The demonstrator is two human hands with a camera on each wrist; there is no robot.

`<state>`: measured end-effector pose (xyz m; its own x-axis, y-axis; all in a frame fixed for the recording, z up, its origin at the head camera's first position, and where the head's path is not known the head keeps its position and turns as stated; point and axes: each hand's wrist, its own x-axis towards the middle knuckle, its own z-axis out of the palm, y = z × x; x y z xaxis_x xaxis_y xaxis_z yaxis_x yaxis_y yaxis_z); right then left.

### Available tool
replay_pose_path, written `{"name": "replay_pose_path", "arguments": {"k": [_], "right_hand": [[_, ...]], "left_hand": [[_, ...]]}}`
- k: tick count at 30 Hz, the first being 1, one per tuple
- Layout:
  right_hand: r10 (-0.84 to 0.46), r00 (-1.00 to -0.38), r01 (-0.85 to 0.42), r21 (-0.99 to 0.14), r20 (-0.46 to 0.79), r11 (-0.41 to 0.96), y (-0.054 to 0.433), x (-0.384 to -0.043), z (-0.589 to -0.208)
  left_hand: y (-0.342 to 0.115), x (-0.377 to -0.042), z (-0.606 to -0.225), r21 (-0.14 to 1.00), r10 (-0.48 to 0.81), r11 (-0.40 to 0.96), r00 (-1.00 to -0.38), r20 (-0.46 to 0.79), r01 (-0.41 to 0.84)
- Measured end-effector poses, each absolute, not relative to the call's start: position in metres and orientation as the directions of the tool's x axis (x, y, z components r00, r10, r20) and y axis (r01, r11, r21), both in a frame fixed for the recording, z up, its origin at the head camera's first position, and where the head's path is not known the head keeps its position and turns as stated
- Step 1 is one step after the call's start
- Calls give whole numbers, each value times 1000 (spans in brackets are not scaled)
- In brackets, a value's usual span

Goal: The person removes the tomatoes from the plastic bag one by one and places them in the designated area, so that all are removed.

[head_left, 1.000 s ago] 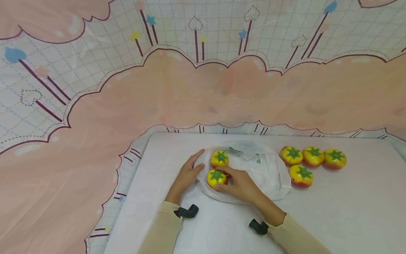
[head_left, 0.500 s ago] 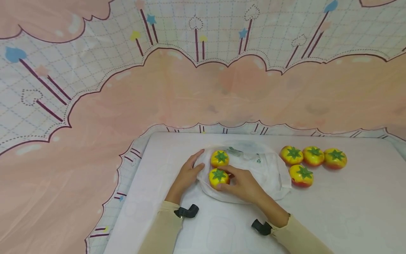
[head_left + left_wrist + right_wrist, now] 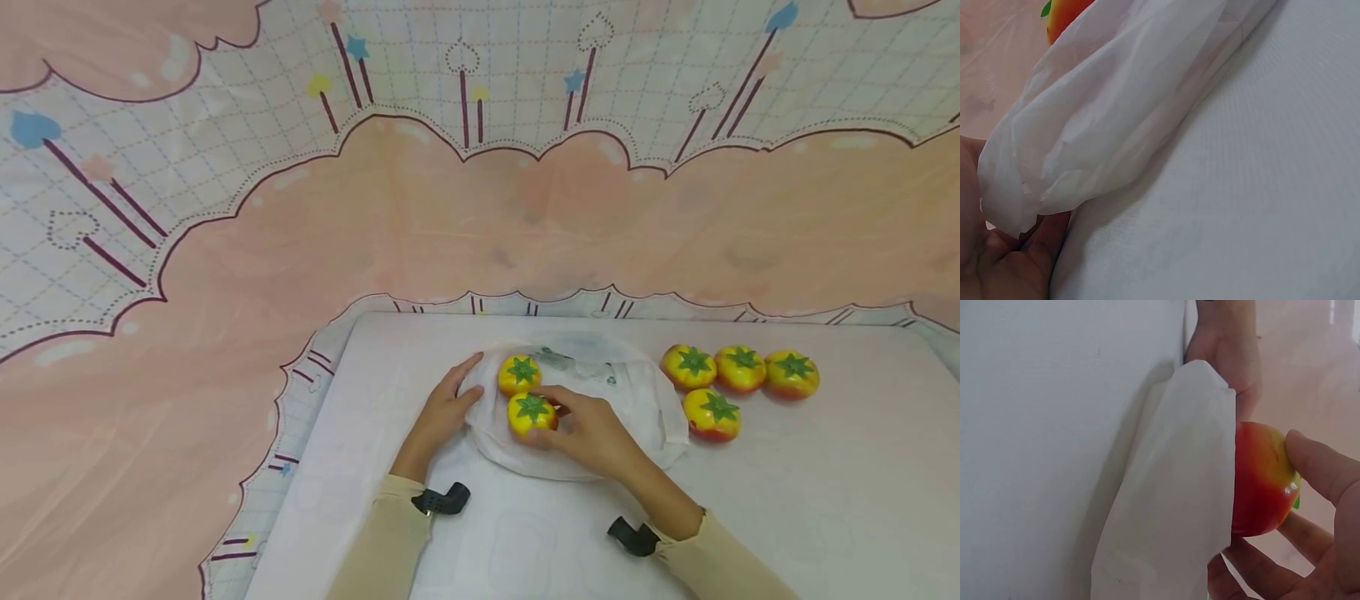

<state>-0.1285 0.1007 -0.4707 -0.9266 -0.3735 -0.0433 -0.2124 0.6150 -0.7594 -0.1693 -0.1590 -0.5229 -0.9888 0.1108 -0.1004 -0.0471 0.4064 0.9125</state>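
My right hand (image 3: 592, 429) grips a yellow-and-red toy tomato (image 3: 531, 413) with a green star-shaped calyx, thumb on one side and fingers on the other. It is over the left part of a white plastic bag (image 3: 600, 433) that lies spread on the table; in the right wrist view the bag's rim hides part of the tomato (image 3: 1263, 481). A second toy tomato (image 3: 518, 375) sits just behind it, at the bag's left end. My left hand (image 3: 444, 408) rests at the bag's left edge, thumb and index finger apart, with the rim (image 3: 1029, 200) between them in the left wrist view.
To the right of the bag stand several more toy tomatoes (image 3: 741, 369), grouped on the white table (image 3: 817, 492). The bag bears a green print (image 3: 555, 358). A patterned pink-and-white cloth (image 3: 465, 233) hangs behind the table.
My right hand has moved the gripped tomato right and slightly away from me, so it now overlaps the other tomato's front in the head view. The left hand has stayed in place.
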Motion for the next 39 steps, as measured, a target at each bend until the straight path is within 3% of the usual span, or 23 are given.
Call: {"name": "replay_pose_path", "arguments": {"k": [39], "right_hand": [[-308,-950,-164,-753,-54,637,150,-128,-461]], "left_hand": [[-158,-167,-519,911,103,409,-989,-108,-57]]}}
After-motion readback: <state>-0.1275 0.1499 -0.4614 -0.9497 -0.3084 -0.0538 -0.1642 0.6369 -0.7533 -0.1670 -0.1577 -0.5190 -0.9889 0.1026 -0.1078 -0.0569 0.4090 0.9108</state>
